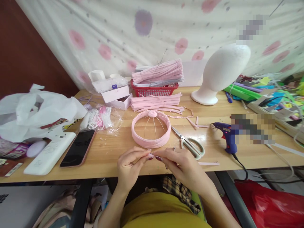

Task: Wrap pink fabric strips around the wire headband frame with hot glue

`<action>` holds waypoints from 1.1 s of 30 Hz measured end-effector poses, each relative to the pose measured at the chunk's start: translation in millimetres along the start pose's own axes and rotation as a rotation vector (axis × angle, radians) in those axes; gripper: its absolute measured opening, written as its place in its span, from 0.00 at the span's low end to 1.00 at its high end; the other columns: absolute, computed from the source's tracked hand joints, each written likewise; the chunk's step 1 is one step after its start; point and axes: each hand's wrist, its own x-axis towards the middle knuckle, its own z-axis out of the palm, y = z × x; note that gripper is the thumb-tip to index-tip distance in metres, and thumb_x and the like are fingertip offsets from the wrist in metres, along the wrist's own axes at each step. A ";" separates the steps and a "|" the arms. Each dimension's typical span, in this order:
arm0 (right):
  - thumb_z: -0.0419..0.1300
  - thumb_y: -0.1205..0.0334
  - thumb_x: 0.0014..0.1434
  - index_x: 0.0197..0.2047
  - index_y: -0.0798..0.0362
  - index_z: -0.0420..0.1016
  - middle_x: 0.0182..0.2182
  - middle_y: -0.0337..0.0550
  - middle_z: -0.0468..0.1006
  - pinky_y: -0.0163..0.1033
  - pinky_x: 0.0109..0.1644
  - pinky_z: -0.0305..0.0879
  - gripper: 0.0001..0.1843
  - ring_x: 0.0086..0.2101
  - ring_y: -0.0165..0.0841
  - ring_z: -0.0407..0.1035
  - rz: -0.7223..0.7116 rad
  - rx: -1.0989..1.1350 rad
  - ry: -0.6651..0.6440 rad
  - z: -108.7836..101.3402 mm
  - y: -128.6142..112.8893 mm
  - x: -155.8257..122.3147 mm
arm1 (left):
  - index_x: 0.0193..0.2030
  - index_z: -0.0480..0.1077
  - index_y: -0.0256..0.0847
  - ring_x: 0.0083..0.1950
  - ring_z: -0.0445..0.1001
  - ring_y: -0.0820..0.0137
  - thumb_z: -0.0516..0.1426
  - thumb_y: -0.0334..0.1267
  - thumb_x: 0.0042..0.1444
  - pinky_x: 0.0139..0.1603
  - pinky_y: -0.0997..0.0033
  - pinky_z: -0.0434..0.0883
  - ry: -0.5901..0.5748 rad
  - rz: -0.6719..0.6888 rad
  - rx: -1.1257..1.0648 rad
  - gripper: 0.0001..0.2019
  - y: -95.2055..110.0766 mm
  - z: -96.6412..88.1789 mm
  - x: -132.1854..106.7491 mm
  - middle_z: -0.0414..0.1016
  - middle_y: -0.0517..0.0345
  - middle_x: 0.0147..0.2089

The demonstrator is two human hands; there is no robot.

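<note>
My left hand (131, 163) and my right hand (179, 161) meet at the table's front edge, both pinched closed. Between their fingertips is a small pale pink piece (150, 155), mostly covered, so its kind is unclear. Just beyond my fingers lies a pink-wrapped ring frame (150, 141), with thin wires running up to a round pink disc (152, 113). To the right of the ring, scissors (190, 144) with pale handles rest on the table, blades pointing away from me. A flat pink strip (209, 163) lies beside my right hand.
Pink pipe cleaners (155, 103) lie in front of a red basket (154, 91) piled with more. A white foam head (223, 71) stands behind a blue glue gun (228, 134). On the left are a phone (78, 148), a white power bank (49, 153) and bagged beads (97, 118).
</note>
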 end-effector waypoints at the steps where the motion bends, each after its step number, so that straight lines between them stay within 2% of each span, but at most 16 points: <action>1: 0.55 0.69 0.69 0.48 0.57 0.80 0.30 0.42 0.82 0.29 0.34 0.65 0.12 0.28 0.26 0.73 -0.003 0.002 0.002 0.3 -0.1 0.2 | 0.37 0.83 0.45 0.32 0.80 0.74 0.66 0.27 0.54 0.33 0.80 0.78 -0.006 -0.003 -0.008 0.08 0.2 0.3 0.1 0.83 0.59 0.32; 6: 0.54 0.69 0.69 0.48 0.57 0.80 0.30 0.43 0.82 0.30 0.36 0.67 0.13 0.29 0.27 0.72 -0.020 0.069 0.009 0.0 -2.9 0.3 | 0.37 0.83 0.44 0.30 0.80 0.72 0.65 0.31 0.56 0.30 0.78 0.79 -0.046 0.011 -0.042 0.05 2.2 2.3 -0.9 0.83 0.57 0.31; 11: 0.54 0.69 0.69 0.52 0.53 0.80 0.27 0.39 0.80 0.30 0.33 0.68 0.15 0.25 0.26 0.70 0.055 0.165 -0.026 0.1 -2.5 -2.4 | 0.38 0.83 0.45 0.29 0.80 0.72 0.65 0.31 0.56 0.30 0.78 0.78 -0.029 0.009 0.000 0.06 4.3 3.6 -2.5 0.83 0.57 0.31; 15: 0.55 0.68 0.68 0.52 0.53 0.80 0.32 0.42 0.82 0.29 0.32 0.69 0.14 0.25 0.25 0.70 0.105 0.276 -0.034 2.4 -3.4 -2.6 | 0.37 0.83 0.44 0.27 0.78 0.72 0.66 0.35 0.56 0.28 0.76 0.77 0.052 -0.011 0.018 0.03 4.2 6.9 -5.2 0.83 0.57 0.30; 20: 0.57 0.68 0.67 0.50 0.52 0.80 0.37 0.43 0.84 0.27 0.31 0.70 0.13 0.26 0.24 0.72 0.150 0.323 0.016 7.0 -3.9 -3.7 | 0.37 0.83 0.45 0.27 0.78 0.73 0.65 0.33 0.56 0.27 0.78 0.76 0.113 -0.016 0.017 0.05 3.6 9.8 -8.3 0.82 0.58 0.30; 26: 0.58 0.65 0.67 0.48 0.53 0.81 0.34 0.45 0.84 0.29 0.30 0.72 0.12 0.25 0.26 0.72 0.132 0.361 0.048 10.8 -1.0 -3.8 | 0.40 0.83 0.46 0.28 0.79 0.74 0.64 0.30 0.57 0.28 0.79 0.76 0.103 0.003 0.018 0.07 3.9 10.7 -9.6 0.83 0.59 0.31; 33: 0.57 0.58 0.68 0.46 0.55 0.83 0.28 0.44 0.81 0.29 0.28 0.72 0.14 0.23 0.26 0.71 0.205 0.462 0.021 8.8 -2.2 -2.2 | 0.38 0.83 0.45 0.27 0.79 0.74 0.66 0.32 0.56 0.27 0.78 0.77 0.092 -0.042 -0.058 0.05 2.6 12.7 -12.7 0.82 0.58 0.31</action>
